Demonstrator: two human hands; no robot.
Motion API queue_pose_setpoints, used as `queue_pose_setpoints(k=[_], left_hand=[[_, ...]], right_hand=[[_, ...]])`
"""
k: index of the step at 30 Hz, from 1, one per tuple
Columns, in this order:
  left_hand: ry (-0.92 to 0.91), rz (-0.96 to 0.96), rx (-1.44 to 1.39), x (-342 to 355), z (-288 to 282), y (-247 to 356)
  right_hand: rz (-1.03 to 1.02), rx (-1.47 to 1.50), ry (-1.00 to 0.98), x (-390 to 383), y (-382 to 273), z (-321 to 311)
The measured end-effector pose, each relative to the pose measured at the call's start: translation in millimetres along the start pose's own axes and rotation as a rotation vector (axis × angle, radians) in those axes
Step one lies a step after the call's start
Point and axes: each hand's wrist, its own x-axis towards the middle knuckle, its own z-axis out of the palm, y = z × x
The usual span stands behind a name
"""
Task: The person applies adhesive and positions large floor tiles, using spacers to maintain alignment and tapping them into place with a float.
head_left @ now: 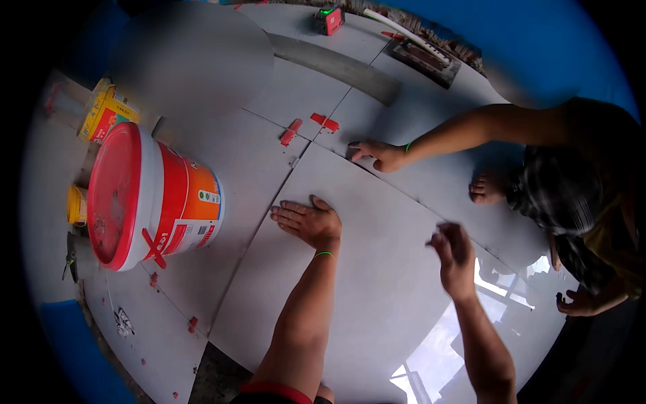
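Observation:
My left hand point(311, 223) lies palm down with fingers spread on a large glossy light-grey floor tile point(363, 222), near its left edge. My right hand point(455, 259) is raised above the tile's right part, slightly blurred, its fingers loosely bent and apart with nothing visible in them. Beyond the tile's far corner lie two red tile-levelling wedges point(291, 132) at the joints. Across the far joint a co-worker's hand point(385, 156) reaches down with fingers at the tile edge; a small dark patch under them is unclear.
A large red-lidded white-and-orange bucket point(178, 202) stands left, with a yellow bucket point(108, 111) behind it. A red laser level point(330, 21) stands at the back. Another person crouches right, with a bare foot point(488, 188) on the floor. More red wedges point(193, 324) line the left joint.

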Motion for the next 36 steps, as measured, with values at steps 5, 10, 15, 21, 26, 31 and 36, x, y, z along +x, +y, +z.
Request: queue_pose_setpoints(k=[5,10,15,21,26,31,36], left_hand=[[-0.076,-0.048,0.118,21,-1,18],[-0.060,0.020,0.125,29,-2,24],[-0.011,0.087,0.080,34,-2,30],[-0.018,0.160,0.073,36,-2,24],[-0.107,0.036,0.021,33,-3,22],[-0.150,0.026,-0.056,29,-12,24],[-0.217,-0.006,-0.083,32,-17,23]], right_hand=[[-0.081,0.288,-0.052,185,-66,53],[0.094,0.419,0.172,320,-71,67],[0.257,0.386,0.307,449,-45,68],[-0.058,-0.001,0.179,570,-5,63],[-0.195,-0.229,0.041,631,31,59],[0.238,0.342,0.151,667,57,54],[0.319,0.375,0.180,689,103,33]])
